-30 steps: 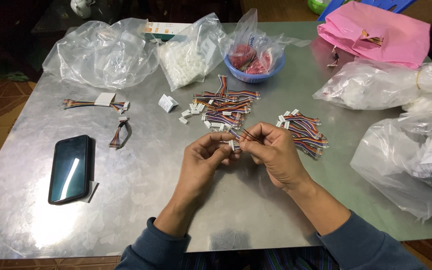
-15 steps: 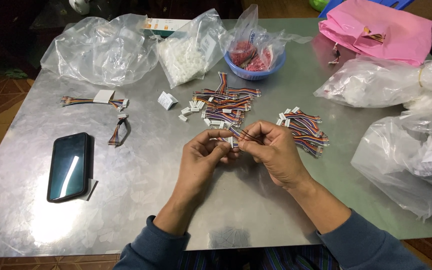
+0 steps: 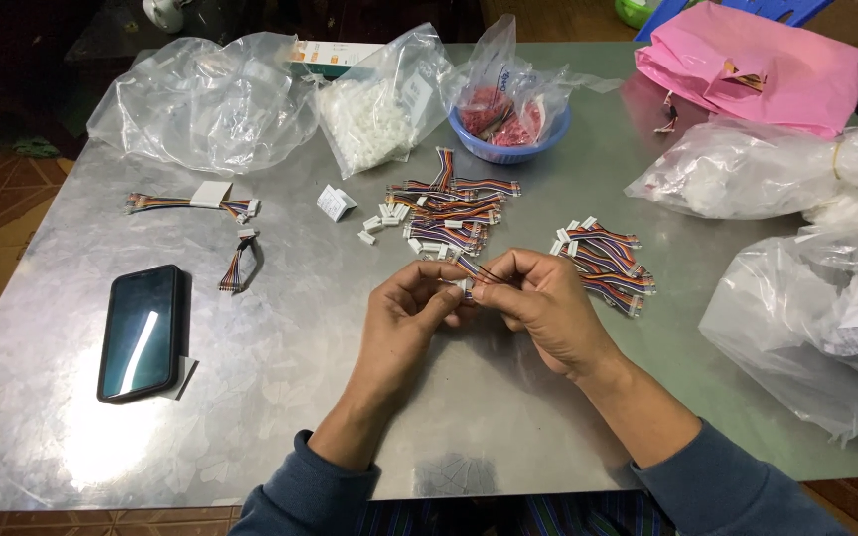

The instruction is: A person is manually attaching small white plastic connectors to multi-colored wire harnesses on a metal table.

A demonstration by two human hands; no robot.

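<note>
My left hand (image 3: 404,320) and my right hand (image 3: 545,306) meet at the table's centre, fingertips pinched together on one small multicoloured wire harness with a white connector (image 3: 468,272). Most of that harness is hidden by my fingers. Just beyond my hands lies a pile of similar striped wire harnesses (image 3: 449,210), and a second pile (image 3: 605,263) sits right of my right hand. Loose white connectors (image 3: 373,224) are scattered beside the first pile.
On the metal table (image 3: 280,397) a black phone (image 3: 140,332) lies at the left, with two wire bundles (image 3: 191,201) beyond it. Plastic bags (image 3: 206,99) line the back; a blue bowl (image 3: 508,149) holds red parts. A pink bag (image 3: 747,69) and more bags (image 3: 816,318) fill the right.
My hands stay together on the harness with only slight finger movement. The view has shifted a little.
</note>
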